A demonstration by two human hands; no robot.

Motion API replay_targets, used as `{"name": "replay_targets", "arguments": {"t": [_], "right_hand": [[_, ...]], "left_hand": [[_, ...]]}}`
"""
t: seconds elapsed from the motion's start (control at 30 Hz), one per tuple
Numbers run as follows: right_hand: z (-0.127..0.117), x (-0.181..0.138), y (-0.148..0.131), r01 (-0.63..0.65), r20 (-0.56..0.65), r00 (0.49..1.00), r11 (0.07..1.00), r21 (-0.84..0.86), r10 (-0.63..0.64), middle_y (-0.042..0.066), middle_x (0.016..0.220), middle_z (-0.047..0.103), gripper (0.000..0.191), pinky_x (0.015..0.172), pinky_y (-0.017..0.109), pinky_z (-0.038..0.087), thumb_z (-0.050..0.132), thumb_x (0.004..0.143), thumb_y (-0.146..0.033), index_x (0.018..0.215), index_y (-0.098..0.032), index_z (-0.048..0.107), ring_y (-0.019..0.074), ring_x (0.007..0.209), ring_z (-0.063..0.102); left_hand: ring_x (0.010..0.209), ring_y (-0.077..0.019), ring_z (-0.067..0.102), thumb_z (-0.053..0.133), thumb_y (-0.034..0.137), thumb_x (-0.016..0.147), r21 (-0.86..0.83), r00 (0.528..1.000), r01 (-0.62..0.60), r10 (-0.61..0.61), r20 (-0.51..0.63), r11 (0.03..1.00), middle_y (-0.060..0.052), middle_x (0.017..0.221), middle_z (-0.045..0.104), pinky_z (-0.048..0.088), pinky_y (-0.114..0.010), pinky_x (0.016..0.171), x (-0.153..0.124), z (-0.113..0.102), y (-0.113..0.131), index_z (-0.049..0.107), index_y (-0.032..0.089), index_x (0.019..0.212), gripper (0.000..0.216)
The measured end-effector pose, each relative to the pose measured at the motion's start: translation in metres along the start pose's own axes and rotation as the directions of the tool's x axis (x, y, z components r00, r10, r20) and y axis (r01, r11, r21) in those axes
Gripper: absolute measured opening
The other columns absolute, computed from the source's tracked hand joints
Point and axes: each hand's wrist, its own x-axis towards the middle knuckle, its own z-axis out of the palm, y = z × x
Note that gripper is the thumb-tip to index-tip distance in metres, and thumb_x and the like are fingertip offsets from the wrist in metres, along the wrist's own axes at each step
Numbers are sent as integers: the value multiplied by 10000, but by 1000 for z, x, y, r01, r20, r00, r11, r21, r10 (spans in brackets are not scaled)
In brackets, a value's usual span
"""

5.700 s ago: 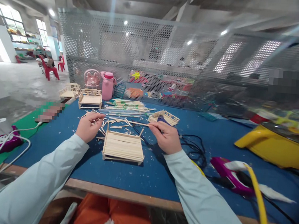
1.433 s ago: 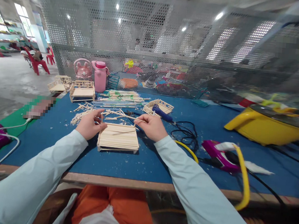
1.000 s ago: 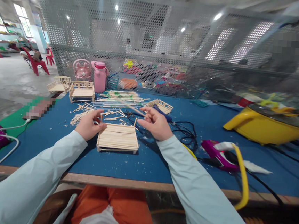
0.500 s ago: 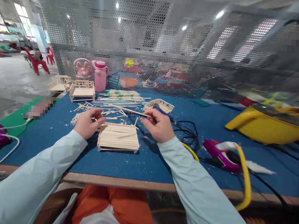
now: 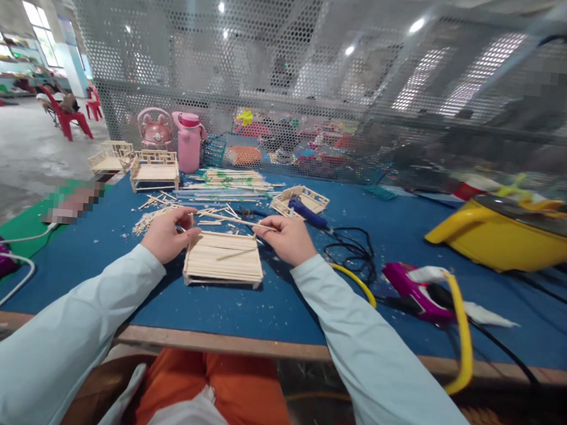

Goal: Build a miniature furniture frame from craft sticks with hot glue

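A miniature bed point(image 5: 224, 260) made of thin wooden sticks stands on the blue tabletop right in front of me, its slatted top facing up. My left hand point(image 5: 168, 234) is at its back left corner, thumb and fingers curled round a short upright there. In a pinch, my right hand point(image 5: 288, 238) holds a thin wooden stick point(image 5: 238, 221), which lies level above the bed's back edge. The right fingers are close to the back right corner and cover the upright there. A stick's shadow falls across the slats.
Behind lie loose sticks point(image 5: 219, 210), stick bundles point(image 5: 231, 180) and a blue glue gun point(image 5: 308, 213) on another stick frame point(image 5: 284, 199). Finished stick pieces point(image 5: 155, 173) and a pink bottle point(image 5: 189, 145) stand back left. To the right are a purple power strip point(image 5: 418, 294) and a yellow pot point(image 5: 509, 239).
My right hand has moved left and slightly down with the stick, bringing it over the bed's back edge. My left hand stays by the left corner.
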Motion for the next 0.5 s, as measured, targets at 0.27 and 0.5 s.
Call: {"name": "replay_targets", "arguments": {"t": [0.27,0.5], "right_hand": [[0,1,2,-4,21,1000,999,-46,5,-20,495,503,225,472,227,295,596,668,-342,617,-127,639,79,466,363],[0,2,1,-16,26,1000,999,-40,17,-28,487,483,222,479,228,290,591,669,-339,603,-129,619,80,467,358]], "left_hand": [[549,-120,518,587,266,654,-7,997,49,-48,63,999,14,647,577,453,-271,587,0,0,2,581,159,833,208],[568,-126,520,590,287,648,-50,995,52,-48,83,997,24,648,545,453,-269,583,1,1,-3,563,148,957,340]]}}
